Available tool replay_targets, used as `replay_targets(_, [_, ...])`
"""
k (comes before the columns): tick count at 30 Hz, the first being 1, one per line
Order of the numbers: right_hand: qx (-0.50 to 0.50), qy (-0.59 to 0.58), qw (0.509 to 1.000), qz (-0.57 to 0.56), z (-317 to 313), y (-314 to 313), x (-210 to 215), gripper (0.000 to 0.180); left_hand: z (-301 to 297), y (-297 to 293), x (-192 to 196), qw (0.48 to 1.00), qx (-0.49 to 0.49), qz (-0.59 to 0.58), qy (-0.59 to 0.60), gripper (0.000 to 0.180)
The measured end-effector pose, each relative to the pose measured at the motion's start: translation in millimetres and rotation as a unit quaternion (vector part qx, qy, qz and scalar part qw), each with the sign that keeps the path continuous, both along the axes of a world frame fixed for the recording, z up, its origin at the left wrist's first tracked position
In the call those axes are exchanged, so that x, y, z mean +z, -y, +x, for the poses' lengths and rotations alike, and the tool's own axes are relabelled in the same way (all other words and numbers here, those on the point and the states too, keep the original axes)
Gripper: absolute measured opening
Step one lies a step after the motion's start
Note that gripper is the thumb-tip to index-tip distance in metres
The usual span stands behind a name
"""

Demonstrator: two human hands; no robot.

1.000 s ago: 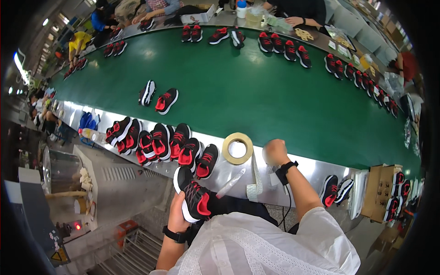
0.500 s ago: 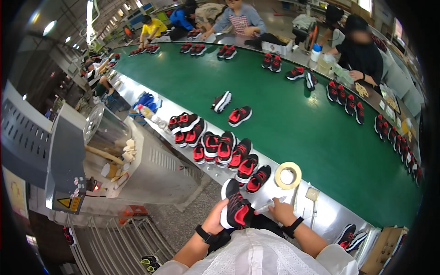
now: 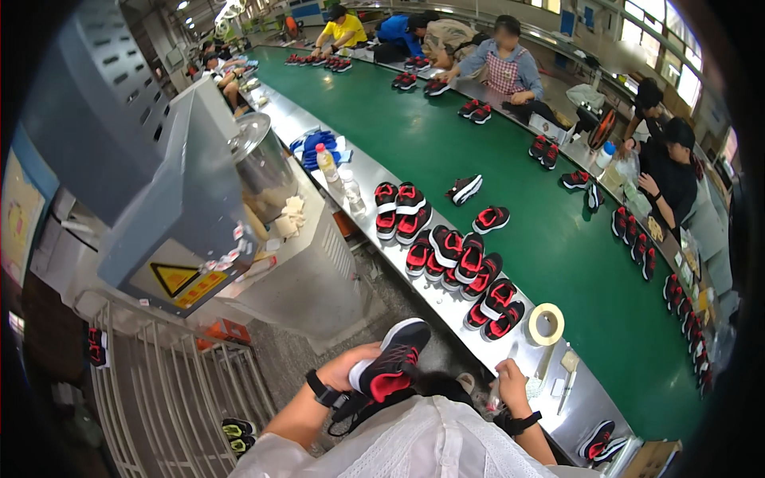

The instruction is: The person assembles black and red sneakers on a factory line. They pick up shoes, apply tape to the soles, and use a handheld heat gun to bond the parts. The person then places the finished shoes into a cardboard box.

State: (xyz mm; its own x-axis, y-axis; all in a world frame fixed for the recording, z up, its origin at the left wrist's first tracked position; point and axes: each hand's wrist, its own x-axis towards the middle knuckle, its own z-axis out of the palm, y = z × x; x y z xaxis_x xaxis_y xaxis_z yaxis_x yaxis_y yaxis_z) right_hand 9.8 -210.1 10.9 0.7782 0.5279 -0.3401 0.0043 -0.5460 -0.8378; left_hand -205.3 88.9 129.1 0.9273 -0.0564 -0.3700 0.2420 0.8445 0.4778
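My left hand (image 3: 352, 365) grips a black sneaker (image 3: 405, 348) with red lining and a white sole. The shoe is tilted, its opening toward me and its toe pointing away. My right hand (image 3: 512, 389) is closed round a slim, pale, see-through pen-like tool (image 3: 493, 396) near the bench edge, apart from the shoe. Its exact kind is not clear. Beyond my hands, several matching sneakers (image 3: 470, 259) stand clustered and partly stacked on the metal bench (image 3: 382, 179). A roll of cream tape (image 3: 547, 312) lies near my right hand.
A green conveyor belt (image 3: 414, 127) runs past the bench, with sneaker pairs along its far side and co-workers beyond. Left are a grey machine (image 3: 183, 239) and a metal rack (image 3: 159, 382). Bottles (image 3: 327, 163) and blue gloves (image 3: 307, 147) lie farther along the bench.
The view has swung left, so the bench and belt sit farther right in the picture. My hands have moved apart, with the sneaker and the pen-like tool still held.
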Motion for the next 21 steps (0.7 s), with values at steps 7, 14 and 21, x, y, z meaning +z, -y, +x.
replay_targets(7, [0.462, 0.068, 0.874, 0.133, -29, -139, 163, 0.050, -20, -20, 0, 0.977, -0.188, 0.097, 0.023, 0.062])
replay_targets(14, [0.358, 0.123, 0.903, 0.201, -61, -196, 163, 0.036, -66, 24, 0, 0.920, 0.305, -0.108, 0.220, 0.066])
replay_targets(21, [0.427, 0.262, 0.837, 0.219, -126, -222, 211, 0.042, -54, 23, 21, 0.807, 0.543, 0.184, 0.144, 0.050])
